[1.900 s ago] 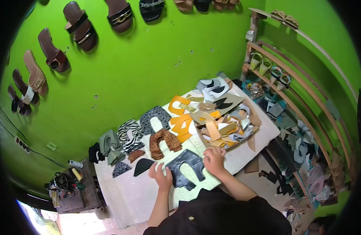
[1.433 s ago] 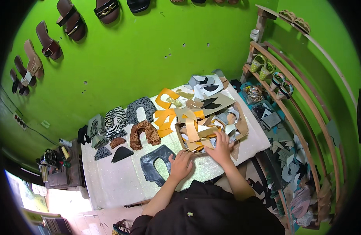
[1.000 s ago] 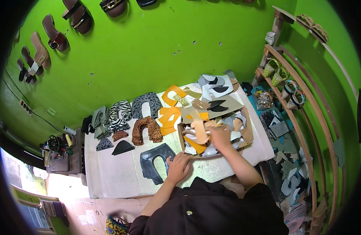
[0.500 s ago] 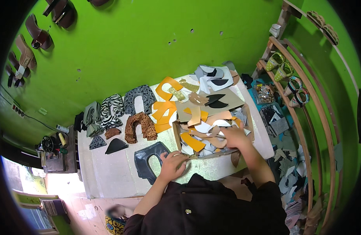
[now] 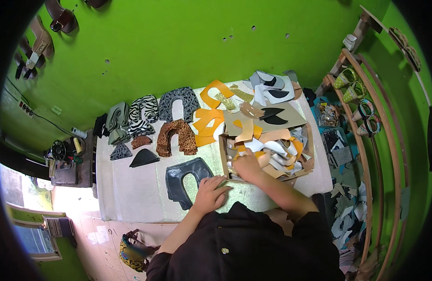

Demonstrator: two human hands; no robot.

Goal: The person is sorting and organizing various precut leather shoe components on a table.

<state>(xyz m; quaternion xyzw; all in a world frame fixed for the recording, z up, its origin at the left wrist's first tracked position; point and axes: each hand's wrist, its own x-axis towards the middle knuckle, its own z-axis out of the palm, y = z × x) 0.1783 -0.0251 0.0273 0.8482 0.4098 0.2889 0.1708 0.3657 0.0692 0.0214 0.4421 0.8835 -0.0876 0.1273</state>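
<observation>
My right hand [image 5: 247, 167] reaches into a shallow cardboard box [image 5: 223, 157] heaped with cut leather-like scraps [image 5: 276, 152] in white, orange, tan and grey. Its fingertips are partly hidden among the pieces, so any grip is unclear. Against the box's near left corner rests my left hand [image 5: 211, 193], its fingers stretched out and holding nothing. Just left of that hand lies a stack of black U-shaped pieces [image 5: 176, 180]. A grey-brown sheet [image 5: 291, 114] spans the box's far side, with black leaf-shaped pieces [image 5: 274, 115] on top.
Leopard-print [image 5: 166, 138], zebra-print [image 5: 144, 108] and orange cut pieces [image 5: 209, 122] cover the table's [image 5: 127, 187] far side. A wooden shoe rack [image 5: 361, 154] stands at the right above piled scraps [image 5: 342, 210]. A machine [image 5: 61, 154] sits on a side table at the left.
My right hand has moved left within the box, from its right side to its left part, and the scraps there have shifted. My left hand stays by the near corner. The view has shifted slightly.
</observation>
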